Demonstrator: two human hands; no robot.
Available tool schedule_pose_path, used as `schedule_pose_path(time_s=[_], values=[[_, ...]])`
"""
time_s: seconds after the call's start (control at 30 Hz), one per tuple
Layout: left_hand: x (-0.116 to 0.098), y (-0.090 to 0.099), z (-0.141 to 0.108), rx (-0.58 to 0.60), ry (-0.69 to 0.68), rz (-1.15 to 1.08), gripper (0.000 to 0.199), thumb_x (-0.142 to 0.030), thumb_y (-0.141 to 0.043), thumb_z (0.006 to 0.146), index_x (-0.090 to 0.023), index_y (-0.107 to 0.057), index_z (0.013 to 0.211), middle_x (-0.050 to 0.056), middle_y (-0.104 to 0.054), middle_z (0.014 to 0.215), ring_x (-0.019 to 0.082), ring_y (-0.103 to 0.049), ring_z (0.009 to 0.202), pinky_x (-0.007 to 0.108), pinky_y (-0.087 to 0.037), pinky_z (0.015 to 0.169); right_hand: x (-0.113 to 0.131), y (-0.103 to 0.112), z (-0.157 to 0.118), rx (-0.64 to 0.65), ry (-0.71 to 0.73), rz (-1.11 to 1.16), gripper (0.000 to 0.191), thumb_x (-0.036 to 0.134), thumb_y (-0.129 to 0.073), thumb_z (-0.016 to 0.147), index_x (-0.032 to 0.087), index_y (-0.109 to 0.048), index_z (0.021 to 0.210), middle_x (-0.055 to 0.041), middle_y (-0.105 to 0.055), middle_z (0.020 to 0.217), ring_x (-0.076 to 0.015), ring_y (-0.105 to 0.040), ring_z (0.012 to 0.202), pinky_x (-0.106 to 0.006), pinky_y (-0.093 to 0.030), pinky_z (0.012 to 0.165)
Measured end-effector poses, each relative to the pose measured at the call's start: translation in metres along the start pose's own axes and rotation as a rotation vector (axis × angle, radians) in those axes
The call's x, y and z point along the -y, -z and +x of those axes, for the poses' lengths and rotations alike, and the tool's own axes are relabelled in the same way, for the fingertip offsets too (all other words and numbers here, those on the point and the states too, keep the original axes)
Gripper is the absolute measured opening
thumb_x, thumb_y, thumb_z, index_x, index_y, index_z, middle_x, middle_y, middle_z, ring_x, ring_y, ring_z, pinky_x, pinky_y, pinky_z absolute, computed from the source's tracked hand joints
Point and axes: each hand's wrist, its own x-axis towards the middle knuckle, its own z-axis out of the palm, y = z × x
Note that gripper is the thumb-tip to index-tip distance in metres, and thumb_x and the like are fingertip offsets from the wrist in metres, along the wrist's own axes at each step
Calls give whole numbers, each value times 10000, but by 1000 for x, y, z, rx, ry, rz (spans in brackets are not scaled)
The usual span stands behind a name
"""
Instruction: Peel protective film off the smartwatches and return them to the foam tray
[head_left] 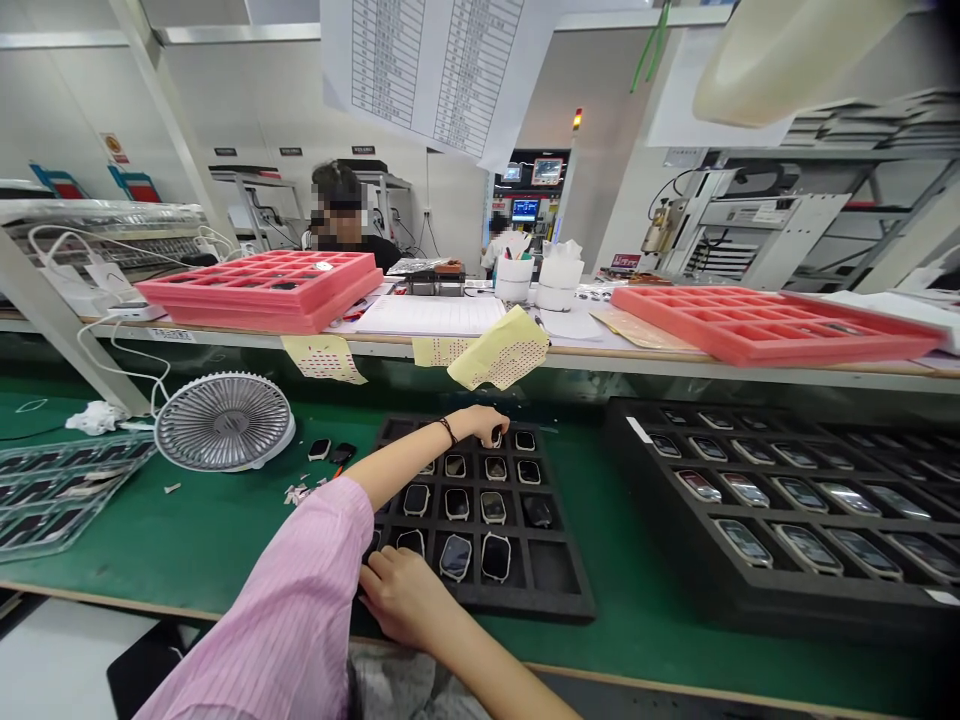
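A black foam tray (555,603) lies on the green mat, with smartwatch bodies without straps in its square slots. My left hand (480,425) stretches over to the back row, fingers pinched at a smartwatch (496,436) that they partly cover. Beside that one sits another watch (525,440) in the back right slot. My right hand (401,597) is curled at the front left corner of the tray; what its fingers close on is hidden. Close to it are a watch (410,543) and a larger-looking watch (455,557) in the front row. The front right slot holds no watch.
A bigger black tray (705,580) of watches stands at the right. Left are a round fan (225,422), two loose watches (319,449) and a clear tray (67,490). A shelf above carries pink foam trays (262,290). A co-worker (341,215) sits beyond.
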Motion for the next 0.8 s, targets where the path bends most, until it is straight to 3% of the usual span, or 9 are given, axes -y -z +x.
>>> schedule_pose_path(time_s=[0.8], values=[[-2, -2, 0, -8, -6, 45, 501, -197, -737, 617, -224, -612, 1102, 56, -686, 974, 224, -634, 823, 251, -445, 618, 0, -5, -2, -64, 8, -12, 97, 217, -571, 860, 170, -522, 928, -38, -618, 827, -191, -555, 716, -307, -379, 535]])
